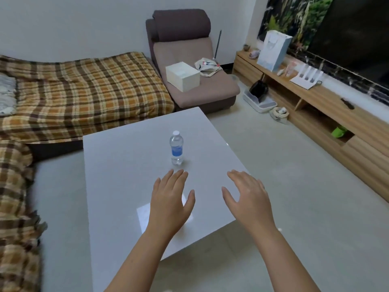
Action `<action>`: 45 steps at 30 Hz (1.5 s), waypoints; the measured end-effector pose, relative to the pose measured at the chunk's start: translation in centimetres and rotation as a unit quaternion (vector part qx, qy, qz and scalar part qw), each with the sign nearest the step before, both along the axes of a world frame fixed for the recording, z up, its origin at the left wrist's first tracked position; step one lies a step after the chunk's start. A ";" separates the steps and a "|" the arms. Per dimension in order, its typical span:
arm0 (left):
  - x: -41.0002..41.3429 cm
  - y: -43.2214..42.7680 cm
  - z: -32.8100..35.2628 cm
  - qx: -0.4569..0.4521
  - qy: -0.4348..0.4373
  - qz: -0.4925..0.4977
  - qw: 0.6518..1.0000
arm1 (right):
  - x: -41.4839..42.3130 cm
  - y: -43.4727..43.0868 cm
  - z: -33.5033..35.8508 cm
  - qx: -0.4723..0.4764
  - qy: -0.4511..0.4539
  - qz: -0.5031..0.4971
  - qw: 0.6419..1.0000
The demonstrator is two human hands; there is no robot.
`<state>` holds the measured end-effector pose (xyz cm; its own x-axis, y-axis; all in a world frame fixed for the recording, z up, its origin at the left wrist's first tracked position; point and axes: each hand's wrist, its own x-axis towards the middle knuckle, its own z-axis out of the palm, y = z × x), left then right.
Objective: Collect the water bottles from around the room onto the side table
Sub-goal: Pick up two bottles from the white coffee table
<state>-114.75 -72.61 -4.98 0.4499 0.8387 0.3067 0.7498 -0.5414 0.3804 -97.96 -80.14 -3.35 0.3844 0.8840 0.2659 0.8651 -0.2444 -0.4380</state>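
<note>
Both hands hover flat over the glossy white square counter (117,165), palms down, fingers spread and holding nothing. The left hand (171,199) is the closer one to the target: its fingers (179,175) point pretty much straight at the clear plastic water bottle with the blue label and white cap (176,148), which stands upright just beyond them, not touching. The right hand (246,194) sits off to the side, noticeably farther away. So I'd guess a short forward reach with the left, wrapping around the vertical body. No other bottles visible from here.
</note>
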 end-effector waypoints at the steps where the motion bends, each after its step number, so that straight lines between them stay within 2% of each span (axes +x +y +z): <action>1: 0.1 0.6 -0.2 -0.005 -0.002 0.010 1.000 | 0.4 1.1 -0.1 -0.004 0.002 0.010 1.000; 13: 2.3 11.7 -3.2 -0.024 -0.058 0.108 0.992 | 2.6 15.9 -3.5 -0.096 0.082 0.131 0.983; 20: 2.6 15.5 -5.3 -0.054 -0.042 0.184 0.980 | 4.3 23.7 -6.4 -0.148 0.166 0.151 0.963; 26: 4.0 16.7 -7.8 -0.080 -0.028 0.254 0.963 | 6.2 30.4 -10.4 -0.146 0.298 0.125 0.935; 29: 5.1 17.6 -8.4 -0.085 -0.026 0.294 0.952 | 7.0 33.4 -12.9 -0.162 0.315 0.143 0.924; 34: 6.7 18.4 -10.9 -0.095 -0.029 0.352 0.931 | 7.0 36.7 -16.9 -0.203 0.350 0.189 0.895; 45: 8.4 18.1 -14.9 -0.143 -0.055 0.430 0.890 | 6.2 39.4 -22.4 -0.200 0.404 0.215 0.867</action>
